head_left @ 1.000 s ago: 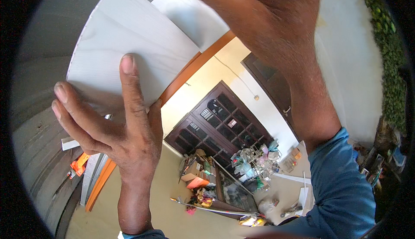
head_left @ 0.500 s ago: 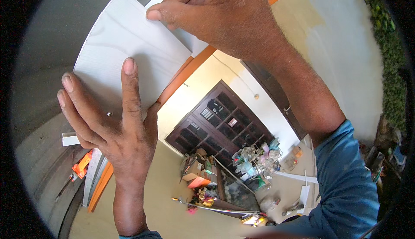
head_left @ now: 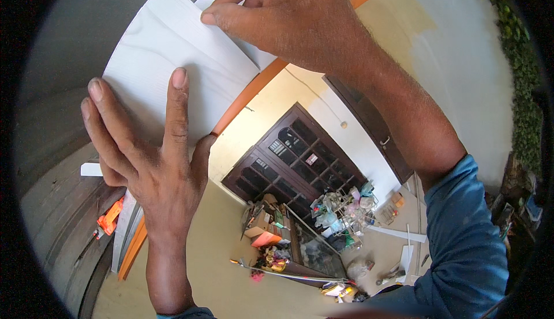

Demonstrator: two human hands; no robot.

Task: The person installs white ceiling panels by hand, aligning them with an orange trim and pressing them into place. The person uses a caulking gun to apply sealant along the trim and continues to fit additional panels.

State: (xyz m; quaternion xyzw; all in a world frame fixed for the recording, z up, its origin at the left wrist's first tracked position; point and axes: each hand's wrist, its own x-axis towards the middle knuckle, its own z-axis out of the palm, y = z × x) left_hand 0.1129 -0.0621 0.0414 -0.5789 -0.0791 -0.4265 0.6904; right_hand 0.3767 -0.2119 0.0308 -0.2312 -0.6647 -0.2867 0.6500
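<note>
My left hand (head_left: 153, 163) lies with spread fingers against a white wood-grain panel (head_left: 167, 42). Its thumb is at the panel's lower edge, beside an orange strip (head_left: 248, 95). Higher up, my right hand (head_left: 288, 16) has its fingers curled and its thumb tip at the panel's right edge, where a second white piece (head_left: 257, 55) adjoins it. Whatever the right fingers may hold is hidden from this side.
An orange tool (head_left: 109, 218) lies on grey boards (head_left: 57, 215) at left, near a short white strip (head_left: 91, 169). Below are a dark glazed double door (head_left: 294, 152), a wire rack (head_left: 346, 209) with bags, a cardboard box (head_left: 259, 226) and a glass-fronted cabinet (head_left: 317, 250).
The panel's lower edge now lies closer along the orange strip. A small shiny metal piece seen between my left fingers is out of sight. Both hands have shifted slightly.
</note>
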